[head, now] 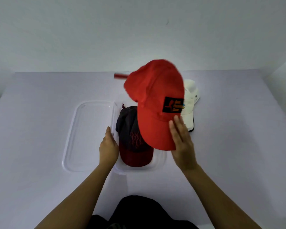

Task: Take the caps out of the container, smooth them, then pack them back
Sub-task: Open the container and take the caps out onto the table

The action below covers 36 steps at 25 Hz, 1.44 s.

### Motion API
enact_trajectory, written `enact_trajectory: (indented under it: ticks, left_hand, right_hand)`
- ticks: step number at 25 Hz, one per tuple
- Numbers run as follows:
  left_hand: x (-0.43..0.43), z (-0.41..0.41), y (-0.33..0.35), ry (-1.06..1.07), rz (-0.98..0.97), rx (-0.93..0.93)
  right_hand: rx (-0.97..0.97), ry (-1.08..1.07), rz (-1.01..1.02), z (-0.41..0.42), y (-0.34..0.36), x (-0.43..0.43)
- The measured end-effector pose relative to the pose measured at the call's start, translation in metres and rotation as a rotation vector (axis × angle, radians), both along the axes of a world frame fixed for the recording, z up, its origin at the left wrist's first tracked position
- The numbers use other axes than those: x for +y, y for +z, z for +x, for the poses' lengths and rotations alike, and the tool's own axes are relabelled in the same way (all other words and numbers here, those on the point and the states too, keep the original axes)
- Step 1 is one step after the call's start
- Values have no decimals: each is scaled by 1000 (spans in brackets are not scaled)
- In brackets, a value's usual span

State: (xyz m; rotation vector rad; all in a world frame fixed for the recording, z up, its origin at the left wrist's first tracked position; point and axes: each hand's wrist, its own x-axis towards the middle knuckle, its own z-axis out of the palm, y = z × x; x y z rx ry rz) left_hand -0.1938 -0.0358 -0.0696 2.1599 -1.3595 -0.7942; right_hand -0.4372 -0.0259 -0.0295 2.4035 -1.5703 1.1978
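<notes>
Red cap (155, 103): held off the table (40, 113) by the right hand (182, 142), whose fingers (177, 126) lie close together and nearly straight over the right edge of the brim. The thumb is hidden beneath, presumably pinching from below. Long axis runs from the brim at those fingers up and away to the crown, which leans left of them and is slightly blurred. Plain red cloth, soft and creased at the crown, with a black square patch bearing orange marks just above the fingertips. Container (139, 169): clear plastic, directly below the held cap and left of the right fingers. This is the relation the coming move turns on, whether the cap goes down into it or aside to the table for smoothing; which of the two cannot be told. Lid (89, 136): clear, flat on the table, just left of the left hand (108, 146), whose fingers (108, 131) are straight and together along the container's left rim, holding nothing; this hand is nearer the container. Dark cap (132, 142): inside the container, maroon brim toward the person, between the two hands. White cap (191, 98): on the table beyond the right fingers. Small red object (120, 75): far edge of the table, blurred, kind unclear.
</notes>
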Motion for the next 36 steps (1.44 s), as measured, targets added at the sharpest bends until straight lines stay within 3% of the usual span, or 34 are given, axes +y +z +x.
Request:
enact_trajectory:
  ticks: [6,10,12,14,16,18,22,25,28,31,36]
  left_hand:
    - [-2,0,-2,4,-5,-9]
    - [-1,-3,-1,-13,40,-16]
    - [1,-8,-1,-69,66,-194]
    - [3,-16,2,-204,-58,-422]
    - [6,-30,2,-325,-220,-455]
    - [8,-50,12,-204,-138,-261]
    - [6,-73,22,284,260,24]
    - [2,-78,21,550,412,339]
    - [-1,-81,25,789,426,696]
    - [-3,-75,17,915,395,903]
    - [-1,-83,37,956,302,970]
  right_hand:
    - [0,-341,89,-114,-31,52]
    - [79,-475,300,-167,-55,104]
    - [98,-483,437,-180,-66,120]
    - [122,-458,580,-187,-74,125]
    - [150,-430,689,-194,-77,119]
    - [208,-412,760,-204,-78,102]
    - [330,-413,790,-230,-76,68]
    - [351,-431,850,-250,-76,50]
    - [332,-384,910,-268,-77,38]
    - [327,-350,933,-280,-75,40]
    - [316,-326,957,-294,-71,55]
